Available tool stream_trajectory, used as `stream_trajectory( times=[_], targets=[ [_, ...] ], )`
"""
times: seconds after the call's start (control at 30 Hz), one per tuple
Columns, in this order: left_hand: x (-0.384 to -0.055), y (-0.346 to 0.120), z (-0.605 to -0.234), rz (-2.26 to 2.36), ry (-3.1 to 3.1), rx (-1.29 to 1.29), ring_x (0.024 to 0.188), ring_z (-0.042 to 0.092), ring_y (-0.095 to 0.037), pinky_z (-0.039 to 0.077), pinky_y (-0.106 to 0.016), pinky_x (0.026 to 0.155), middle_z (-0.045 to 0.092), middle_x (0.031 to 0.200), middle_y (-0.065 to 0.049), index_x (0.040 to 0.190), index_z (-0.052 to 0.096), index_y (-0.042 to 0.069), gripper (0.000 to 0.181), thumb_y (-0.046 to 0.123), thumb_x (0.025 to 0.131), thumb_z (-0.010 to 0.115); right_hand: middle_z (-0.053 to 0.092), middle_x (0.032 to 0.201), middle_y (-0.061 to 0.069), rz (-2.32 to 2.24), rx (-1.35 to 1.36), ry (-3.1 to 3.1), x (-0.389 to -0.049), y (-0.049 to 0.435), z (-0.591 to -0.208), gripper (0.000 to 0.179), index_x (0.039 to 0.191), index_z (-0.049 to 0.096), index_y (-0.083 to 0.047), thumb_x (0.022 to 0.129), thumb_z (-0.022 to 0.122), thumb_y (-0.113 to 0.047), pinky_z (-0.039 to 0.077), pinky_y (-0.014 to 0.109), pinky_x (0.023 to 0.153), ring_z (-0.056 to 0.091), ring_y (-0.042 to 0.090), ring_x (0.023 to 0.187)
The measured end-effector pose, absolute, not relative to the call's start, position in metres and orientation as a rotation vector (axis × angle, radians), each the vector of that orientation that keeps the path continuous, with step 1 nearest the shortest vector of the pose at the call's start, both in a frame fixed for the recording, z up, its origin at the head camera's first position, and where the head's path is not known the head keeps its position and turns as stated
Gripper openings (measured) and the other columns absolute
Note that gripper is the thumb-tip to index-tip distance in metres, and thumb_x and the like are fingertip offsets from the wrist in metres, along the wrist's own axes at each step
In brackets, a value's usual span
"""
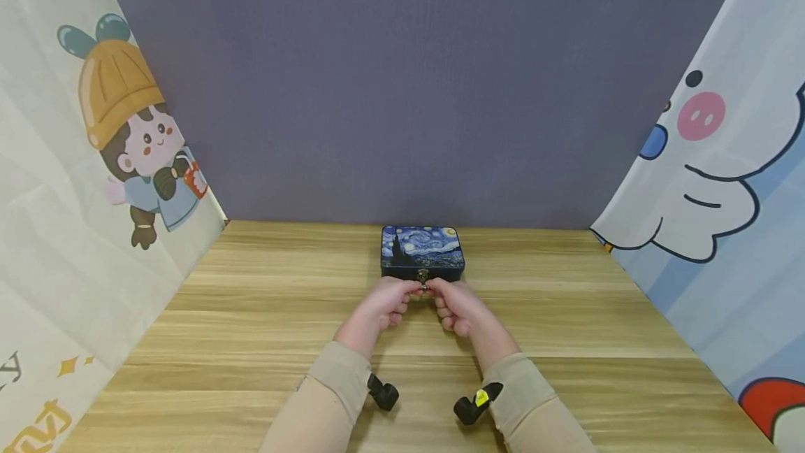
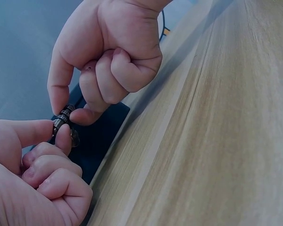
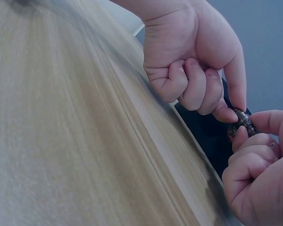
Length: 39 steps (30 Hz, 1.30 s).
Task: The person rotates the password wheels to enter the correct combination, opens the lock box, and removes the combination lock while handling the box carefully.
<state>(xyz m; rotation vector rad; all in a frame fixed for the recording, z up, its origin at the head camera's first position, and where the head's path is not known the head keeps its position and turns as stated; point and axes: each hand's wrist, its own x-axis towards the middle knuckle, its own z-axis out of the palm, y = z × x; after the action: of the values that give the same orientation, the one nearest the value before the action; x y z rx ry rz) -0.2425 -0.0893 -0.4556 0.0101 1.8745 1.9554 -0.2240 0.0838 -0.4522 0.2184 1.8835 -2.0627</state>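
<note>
A tin box [image 1: 423,247] with a blue swirling night-sky picture on its lid stands closed at the back of the table. At its front is a metal clasp [image 1: 423,274]. A small dark metal combination lock [image 2: 62,119] with ringed dials is at the clasp. My left hand [image 1: 388,299] pinches one end of the lock between thumb and forefinger, its other fingers curled in. From the opposite side my right hand [image 1: 459,307] pinches the other end the same way. The fingertips hide part of the lock, and its digits are too small to read.
The wooden table [image 1: 283,327] runs back to a grey-purple panel [image 1: 402,89] just behind the box. Cartoon-printed cloths [image 1: 50,159] hang at both sides. A black camera mount [image 1: 382,393] juts inward from each sleeve.
</note>
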Motion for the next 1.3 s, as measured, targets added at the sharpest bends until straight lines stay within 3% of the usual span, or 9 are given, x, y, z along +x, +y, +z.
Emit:
stream_trajectory(
  times=[0.17,0.4,0.63,1.0,1.3],
  targets=[
    [-0.2415,-0.0905,-0.4532,1.967,1.856,0.001,0.044,0.019,-0.006,0.019,-0.022,0.041,0.031,0.057,0.008,0.107,0.066,-0.005,0.029,0.023,0.099,0.061,0.029,0.055,-0.008,-2.070,0.206,1.873,-0.2240,0.0841,-0.4515,0.026,0.081,0.056,-0.008,0.094,0.064,-0.030,0.020,0.019,0.038,0.021,0.004,0.044],
    [-0.2410,-0.0921,-0.4522,1.993,1.818,-0.015,0.044,0.018,-0.006,0.018,-0.022,0.041,0.030,0.056,0.008,0.109,0.065,-0.006,0.031,0.023,0.100,0.060,0.029,0.057,-0.009,-2.063,0.228,1.854,-0.2231,0.0867,-0.4490,0.044,0.098,0.060,-0.001,0.096,0.066,-0.044,0.020,0.020,0.039,0.022,0.004,0.043],
    [-0.2411,-0.0931,-0.4518,2.012,1.770,-0.010,0.045,0.017,-0.005,0.017,-0.021,0.041,0.028,0.057,0.009,0.110,0.063,-0.007,0.031,0.022,0.102,0.057,0.029,0.057,-0.010,-2.070,0.226,1.842,-0.2235,0.0895,-0.4459,0.052,0.112,0.059,0.004,0.096,0.066,-0.045,0.019,0.020,0.039,0.022,0.004,0.044],
    [-0.2410,-0.0939,-0.4512,2.015,1.756,-0.007,0.045,0.017,-0.005,0.017,-0.021,0.040,0.030,0.059,0.008,0.112,0.062,-0.008,0.033,0.024,0.103,0.056,0.030,0.057,-0.010,-2.092,0.240,1.816,-0.2245,0.0928,-0.4450,0.053,0.115,0.058,0.004,0.096,0.066,-0.044,0.019,0.020,0.039,0.022,0.003,0.044],
    [-0.2396,-0.0946,-0.4494,2.013,1.755,0.008,0.045,0.018,-0.005,0.018,-0.021,0.041,0.030,0.058,0.008,0.112,0.063,-0.008,0.035,0.025,0.102,0.059,0.031,0.057,-0.009,-2.100,0.237,1.824,-0.2254,0.0928,-0.4460,0.042,0.103,0.059,0.002,0.094,0.069,-0.038,0.019,0.020,0.039,0.022,0.004,0.044]
  ],
)
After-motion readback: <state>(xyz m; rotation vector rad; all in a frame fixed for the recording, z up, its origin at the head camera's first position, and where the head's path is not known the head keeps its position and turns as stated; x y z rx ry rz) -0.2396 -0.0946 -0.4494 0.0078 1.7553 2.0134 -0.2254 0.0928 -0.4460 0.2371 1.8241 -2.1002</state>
